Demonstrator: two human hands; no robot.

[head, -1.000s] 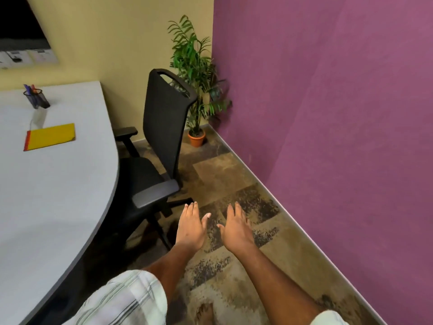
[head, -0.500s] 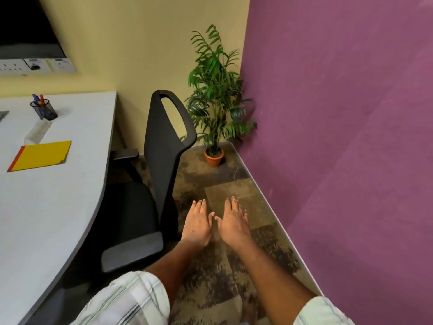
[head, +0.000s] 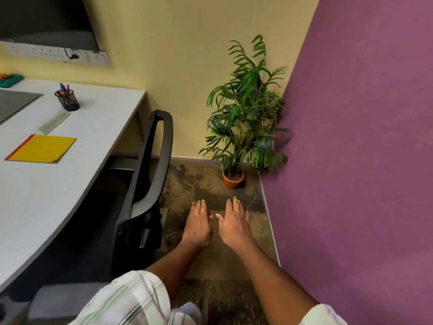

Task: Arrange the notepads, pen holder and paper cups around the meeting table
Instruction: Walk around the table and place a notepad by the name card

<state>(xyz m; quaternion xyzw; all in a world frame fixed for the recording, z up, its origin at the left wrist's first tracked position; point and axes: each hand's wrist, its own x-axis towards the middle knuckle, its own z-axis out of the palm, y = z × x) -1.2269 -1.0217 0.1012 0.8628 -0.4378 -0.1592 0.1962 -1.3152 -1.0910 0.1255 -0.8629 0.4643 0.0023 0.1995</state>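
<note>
Hands out in front over the mottled brown carpet floor point(head: 201, 181), palms down. Left hand point(head: 198, 225) with straight fingers close together, grip released, holding nothing; right hand point(head: 235, 225) just beside it, thumbs nearly meeting, fingers likewise straight, grip released and empty. Both well apart from the pale grey curved meeting table point(head: 46, 198) on the left. On that table, a yellow rectangular notepad with a red spine point(head: 42, 148) lying flat near the edge; beyond it a small grey printed label point(head: 54, 123), and just past that a black mesh pen holder point(head: 68, 100) standing upright with blue and red pens inside. Dark grey flat panel point(head: 14, 103) at the far left of the table, teal and orange objects point(head: 10, 79) behind it, too blurred to name. Black mesh-backed office chair point(head: 147, 184) tucked against the table, between it and the hands. Green leafy plant in a terracotta pot point(head: 246, 109) in the corner where the yellow wall point(head: 175, 55) meets the purple wall point(head: 363, 148). White socket strip point(head: 54, 52) under a dark screen point(head: 44, 17) on the yellow wall. Striped white sleeve point(head: 126, 299) at the bottom. No paper cups in view.
</note>
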